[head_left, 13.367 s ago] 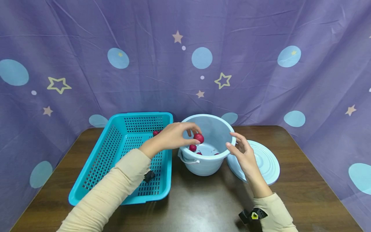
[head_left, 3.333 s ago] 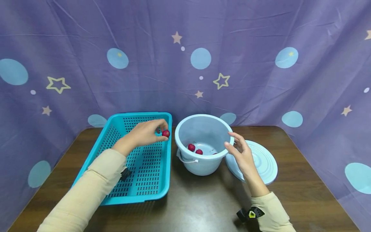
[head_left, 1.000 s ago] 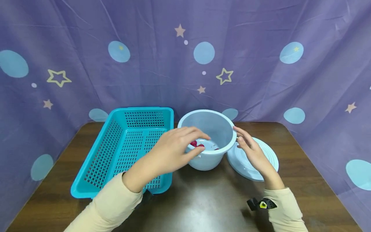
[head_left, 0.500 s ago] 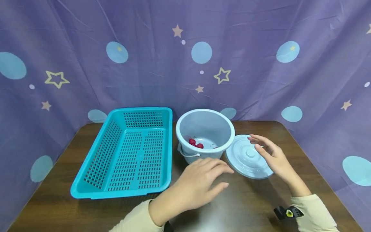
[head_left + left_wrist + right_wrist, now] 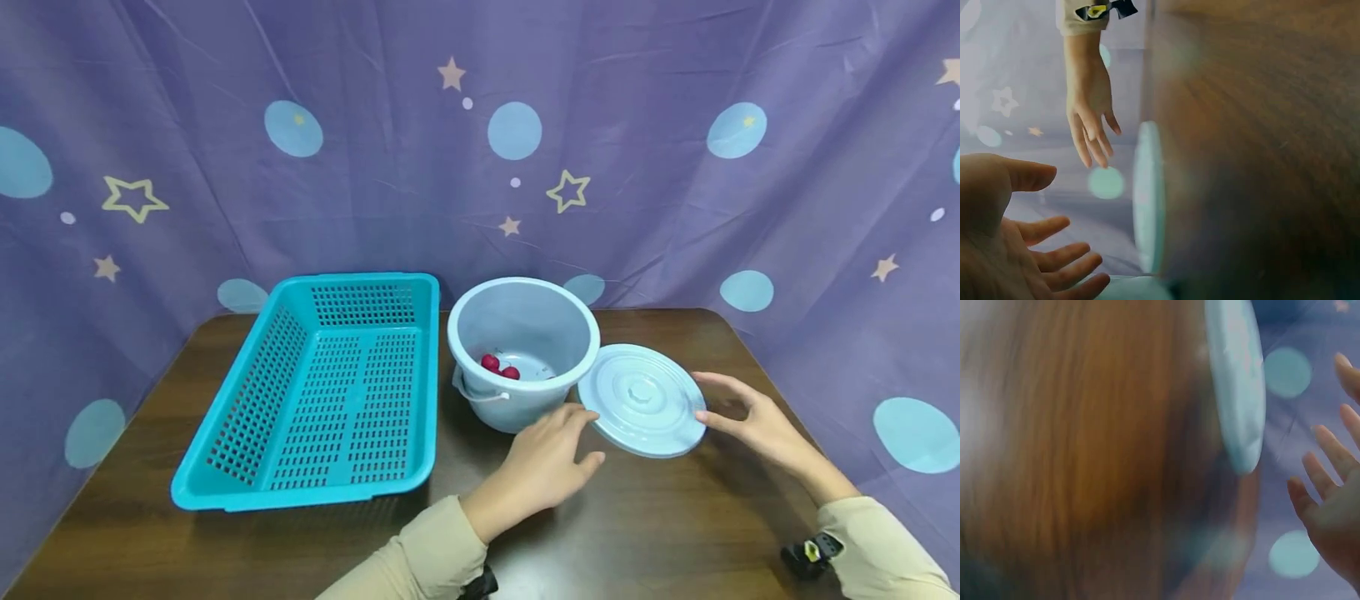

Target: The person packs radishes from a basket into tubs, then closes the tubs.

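A light blue round lid lies beside the light blue bucket. My right hand is at the lid's right edge, thumb and fingers spread; in the right wrist view the lid is apart from the fingers. Close to the lid's left edge and in front of the bucket is my left hand, holding nothing, with fingers extended. In the left wrist view both the left hand and lid show, with a gap between. Small round red radish-like pieces lie in the bucket's bottom.
A turquoise perforated basket stands left of the bucket, nothing visible inside. The bucket's handle hangs down at its front left. Behind the brown wooden table hangs a purple curtain with stars and dots.
Earlier my left hand carried single red pieces from basket to bucket while the right hand touched the bucket's rim. Both hands have since left the bucket and moved right, to either side of the lid.
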Tool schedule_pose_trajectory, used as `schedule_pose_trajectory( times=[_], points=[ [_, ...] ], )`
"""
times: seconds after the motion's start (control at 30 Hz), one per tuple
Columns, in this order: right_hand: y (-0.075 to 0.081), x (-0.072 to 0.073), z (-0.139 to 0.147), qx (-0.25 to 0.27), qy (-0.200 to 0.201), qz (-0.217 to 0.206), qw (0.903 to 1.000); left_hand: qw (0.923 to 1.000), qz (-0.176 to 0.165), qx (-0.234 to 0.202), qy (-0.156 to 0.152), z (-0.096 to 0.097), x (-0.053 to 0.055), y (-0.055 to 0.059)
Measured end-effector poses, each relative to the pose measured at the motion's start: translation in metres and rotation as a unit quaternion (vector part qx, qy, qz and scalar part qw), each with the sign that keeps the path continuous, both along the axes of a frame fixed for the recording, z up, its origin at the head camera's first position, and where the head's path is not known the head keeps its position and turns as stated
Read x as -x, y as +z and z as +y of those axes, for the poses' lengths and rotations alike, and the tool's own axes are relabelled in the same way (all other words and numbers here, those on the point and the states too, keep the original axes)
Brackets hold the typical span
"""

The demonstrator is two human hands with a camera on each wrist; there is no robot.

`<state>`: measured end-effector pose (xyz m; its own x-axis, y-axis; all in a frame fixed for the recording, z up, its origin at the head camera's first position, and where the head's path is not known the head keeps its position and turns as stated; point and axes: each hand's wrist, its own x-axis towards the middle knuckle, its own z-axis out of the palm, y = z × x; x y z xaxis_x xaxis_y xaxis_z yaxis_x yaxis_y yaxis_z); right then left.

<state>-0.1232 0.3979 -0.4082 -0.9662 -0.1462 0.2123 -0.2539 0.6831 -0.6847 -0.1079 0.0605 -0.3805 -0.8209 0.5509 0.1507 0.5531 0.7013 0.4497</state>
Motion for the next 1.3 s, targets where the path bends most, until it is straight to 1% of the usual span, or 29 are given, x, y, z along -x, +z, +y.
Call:
schedule_pose_trajectory(
  times=[0.1, 0.23, 0.3, 0.33, 0.4, 0.47, 0.6, 0.7, 0.83, 1.0, 1.07, 1.17, 1.23, 1.3],
  points=[
    [-0.009, 0.006, 0.012, -0.023, 0.018, -0.022, 0.9993, 0.9990, -0.036, 0.004, 0.025, 0.012, 0.008, -0.011],
    [-0.018, 0.015, 0.023, -0.026, 0.034, -0.061, 0.9972, 0.9951, -0.088, -0.009, 0.046, 0.028, 0.017, -0.024],
    [-0.021, 0.021, 0.027, -0.029, 0.030, -0.086, 0.9954, 0.9934, -0.099, -0.013, 0.056, 0.035, 0.021, -0.028],
    [-0.022, 0.023, 0.028, -0.032, 0.027, -0.096, 0.9945, 0.9932, -0.099, -0.011, 0.060, 0.038, 0.024, -0.030],
    [-0.024, 0.028, 0.031, -0.029, 0.027, -0.109, 0.9932, 0.9917, -0.109, -0.010, 0.068, 0.044, 0.029, -0.033],
    [-0.027, 0.033, 0.031, -0.035, 0.028, -0.111, 0.9928, 0.9896, -0.122, -0.012, 0.076, 0.049, 0.034, -0.036],
    [-0.031, 0.039, 0.032, -0.058, 0.036, -0.102, 0.9924, 0.9823, -0.163, -0.024, 0.089, 0.058, 0.042, -0.041],
    [-0.033, 0.042, 0.033, -0.080, 0.040, -0.103, 0.9907, 0.9786, -0.180, -0.022, 0.096, 0.062, 0.047, -0.044],
    [-0.035, 0.046, 0.033, -0.090, 0.044, -0.118, 0.9880, 0.9765, -0.190, -0.020, 0.100, 0.065, 0.052, -0.045],
    [-0.037, 0.046, 0.035, -0.086, 0.048, -0.125, 0.9872, 0.9786, -0.183, -0.019, 0.092, 0.066, 0.056, -0.047],
    [-0.037, 0.044, 0.038, -0.087, 0.051, -0.123, 0.9873, 0.9809, -0.175, -0.019, 0.082, 0.066, 0.058, -0.049],
    [-0.037, 0.039, 0.044, -0.091, 0.052, -0.123, 0.9868, 0.9856, -0.157, -0.027, 0.058, 0.065, 0.060, -0.052],
    [-0.037, 0.035, 0.048, -0.092, 0.055, -0.124, 0.9865, 0.9887, -0.141, -0.023, 0.046, 0.066, 0.061, -0.057],
    [-0.038, 0.030, 0.051, -0.083, 0.064, -0.122, 0.9870, 0.9907, -0.131, -0.017, 0.035, 0.066, 0.062, -0.059]
  ],
)
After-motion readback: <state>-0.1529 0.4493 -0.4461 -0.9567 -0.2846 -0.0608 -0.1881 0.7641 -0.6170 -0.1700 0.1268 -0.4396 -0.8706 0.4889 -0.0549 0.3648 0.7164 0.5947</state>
